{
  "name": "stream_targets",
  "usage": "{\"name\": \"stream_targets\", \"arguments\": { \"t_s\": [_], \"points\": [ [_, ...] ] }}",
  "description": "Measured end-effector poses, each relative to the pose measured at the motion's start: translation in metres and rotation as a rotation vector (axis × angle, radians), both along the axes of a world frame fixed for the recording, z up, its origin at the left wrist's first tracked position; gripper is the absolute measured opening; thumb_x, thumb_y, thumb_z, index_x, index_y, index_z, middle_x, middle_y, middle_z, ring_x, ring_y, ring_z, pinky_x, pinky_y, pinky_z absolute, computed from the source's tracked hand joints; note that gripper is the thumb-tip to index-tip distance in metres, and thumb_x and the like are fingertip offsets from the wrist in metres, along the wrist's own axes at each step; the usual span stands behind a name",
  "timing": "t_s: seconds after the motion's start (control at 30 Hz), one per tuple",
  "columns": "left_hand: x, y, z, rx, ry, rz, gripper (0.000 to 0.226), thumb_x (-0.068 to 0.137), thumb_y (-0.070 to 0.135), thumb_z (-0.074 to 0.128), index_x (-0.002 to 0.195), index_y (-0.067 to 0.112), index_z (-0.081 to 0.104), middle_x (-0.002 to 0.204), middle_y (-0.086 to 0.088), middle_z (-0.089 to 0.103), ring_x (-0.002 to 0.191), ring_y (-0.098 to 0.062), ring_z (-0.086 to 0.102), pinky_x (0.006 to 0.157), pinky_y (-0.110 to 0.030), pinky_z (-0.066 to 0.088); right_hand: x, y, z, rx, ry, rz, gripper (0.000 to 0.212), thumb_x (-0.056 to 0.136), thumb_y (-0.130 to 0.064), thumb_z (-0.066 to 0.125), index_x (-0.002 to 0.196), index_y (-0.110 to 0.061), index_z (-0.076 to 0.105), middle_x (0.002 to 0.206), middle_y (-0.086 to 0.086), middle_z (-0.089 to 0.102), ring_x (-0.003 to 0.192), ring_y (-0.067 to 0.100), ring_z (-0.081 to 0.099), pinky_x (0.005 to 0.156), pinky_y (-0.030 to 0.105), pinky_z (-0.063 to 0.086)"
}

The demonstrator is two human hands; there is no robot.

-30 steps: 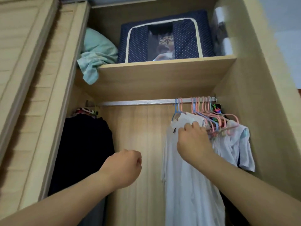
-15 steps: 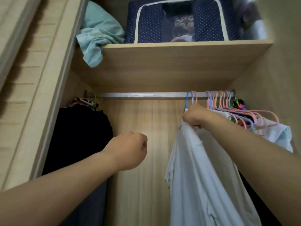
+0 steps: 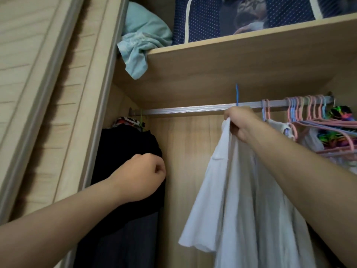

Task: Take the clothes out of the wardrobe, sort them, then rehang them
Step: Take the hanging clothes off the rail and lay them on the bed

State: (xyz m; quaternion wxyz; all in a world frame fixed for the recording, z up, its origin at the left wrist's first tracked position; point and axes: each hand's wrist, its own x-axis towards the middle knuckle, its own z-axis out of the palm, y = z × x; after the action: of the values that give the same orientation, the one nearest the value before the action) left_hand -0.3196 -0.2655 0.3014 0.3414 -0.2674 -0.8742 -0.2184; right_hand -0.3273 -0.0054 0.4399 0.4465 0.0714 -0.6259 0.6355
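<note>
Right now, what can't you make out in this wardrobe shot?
- Head view: the blue hanger, body hidden by the right hand and white shirt.
- Storage box: top cut off by the frame edge, contents blurred.
- Left hand: palm faces away.
- Dark clothes: too dark to count.

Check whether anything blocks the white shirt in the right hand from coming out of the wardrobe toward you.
Nothing visible does. The right hand holds the white shirt and its blue hanger in front of the rail, apart from the black garment and pink hangers.
</note>
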Motion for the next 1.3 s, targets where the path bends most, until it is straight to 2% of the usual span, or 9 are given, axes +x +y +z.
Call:
{"name": "stream_targets", "arguments": {
  "t_s": [0.17, 0.3, 0.4, 0.57, 0.67, 0.77, 0.87, 1.0, 1.3],
  "points": [
    [0.012, 0.014, 0.011, 0.625, -0.453, -0.481, 0.035, 0.102, 0.035, 0.056, 0.109, 0.004, 0.071, 0.088, -0.007, 0.07, 0.078, -0.019, 0.066, 0.071, -0.031, 0.057, 0.032, -0.068, -0.089, 0.421, 0.006, 0.004, 0.007, 0.065, -0.023, 0.059, 0.066, -0.016, 0.057, 0.059, 0.001, 0.057, 0.055, 0.019, 0.056, 0.056, 0.035, 0.044],
    [0.01, 0.028, -0.004, 0.547, -0.829, -0.704, 0.051, 0.098, 0.042, 0.059, 0.127, 0.0, 0.063, 0.116, -0.02, 0.067, 0.105, -0.035, 0.063, 0.099, -0.046, 0.052, 0.048, -0.127, -0.2, 0.691, -0.039, 0.075, 0.022, 0.081, -0.028, 0.061, 0.103, -0.03, 0.061, 0.089, -0.008, 0.07, 0.084, 0.01, 0.068, 0.075, 0.034, 0.058],
    [-0.001, 0.027, -0.023, 0.349, -0.518, -0.302, 0.028, 0.09, 0.001, 0.052, 0.103, 0.011, 0.075, 0.1, -0.018, 0.075, 0.089, -0.023, 0.071, 0.081, -0.031, 0.059, 0.051, -0.143, -0.238, 0.742, -0.127, 0.072, 0.023, 0.089, -0.043, 0.062, 0.108, -0.031, 0.056, 0.088, -0.01, 0.065, 0.08, 0.007, 0.063, 0.072, 0.028, 0.053],
    [-0.021, -0.036, -0.022, -0.403, 0.432, 0.614, 0.028, 0.092, 0.024, 0.049, 0.112, 0.028, 0.068, 0.112, -0.002, 0.058, 0.108, -0.028, 0.055, 0.081, -0.039, 0.047, 0.035, -0.119, -0.229, 0.977, 0.154, -0.295, 0.04, 0.093, -0.041, 0.053, 0.062, -0.017, 0.044, 0.055, -0.003, 0.042, 0.058, 0.014, 0.04, 0.058, 0.039, 0.041],
    [-0.025, -0.082, -0.017, -0.341, 0.701, 0.777, 0.046, 0.086, 0.028, 0.042, 0.126, 0.019, 0.063, 0.133, -0.016, 0.048, 0.121, -0.042, 0.043, 0.09, -0.052, 0.041, 0.029, -0.092, -0.197, 0.639, 0.264, -0.442, 0.034, 0.092, -0.026, 0.058, 0.063, -0.011, 0.05, 0.055, -0.001, 0.047, 0.056, 0.016, 0.044, 0.056, 0.036, 0.04],
    [-0.039, -0.118, -0.024, -0.152, 0.605, 0.747, 0.059, 0.092, 0.041, 0.052, 0.149, 0.027, 0.042, 0.154, -0.021, 0.028, 0.136, -0.049, 0.031, 0.095, -0.059, 0.044, 0.007, -0.076, -0.16, 0.466, 0.176, -0.421, 0.027, 0.092, -0.022, 0.056, 0.068, -0.012, 0.062, 0.061, -0.001, 0.059, 0.059, 0.01, 0.054, 0.053, 0.021, 0.04],
    [-0.063, -0.133, -0.041, -0.186, 0.512, 0.631, 0.063, 0.094, 0.052, 0.04, 0.155, 0.038, 0.03, 0.164, -0.019, 0.01, 0.148, -0.048, 0.013, 0.102, -0.061, 0.046, -0.031, -0.094, -0.123, 0.705, -0.025, -0.26, 0.023, 0.092, -0.022, 0.052, 0.074, -0.02, 0.068, 0.071, -0.003, 0.064, 0.069, 0.022, 0.063, 0.06, 0.028, 0.048],
    [-0.069, -0.139, -0.055, -0.162, 0.558, 0.556, 0.057, 0.091, 0.046, 0.028, 0.142, 0.031, 0.049, 0.164, -0.023, 0.013, 0.151, -0.051, 0.01, 0.108, -0.061, 0.042, -0.067, -0.155, -0.071, 0.92, -0.096, -0.012, 0.026, 0.101, -0.014, 0.044, 0.116, -0.019, 0.065, 0.085, 0.002, 0.06, 0.067, 0.017, 0.06, 0.051, 0.025, 0.046],
    [-0.074, -0.146, -0.062, -0.136, 0.57, 0.488, 0.045, 0.092, 0.042, 0.032, 0.132, 0.031, 0.05, 0.166, -0.023, 0.01, 0.152, -0.05, 0.003, 0.107, -0.06, 0.041, -0.106, -0.255, -0.015, 1.252, -0.331, -0.045, 0.054, 0.098, -0.062, 0.032, 0.137, -0.027, 0.044, 0.099, 0.01, 0.063, 0.069, 0.022, 0.069, 0.061, 0.035, 0.061]
  ]
}}
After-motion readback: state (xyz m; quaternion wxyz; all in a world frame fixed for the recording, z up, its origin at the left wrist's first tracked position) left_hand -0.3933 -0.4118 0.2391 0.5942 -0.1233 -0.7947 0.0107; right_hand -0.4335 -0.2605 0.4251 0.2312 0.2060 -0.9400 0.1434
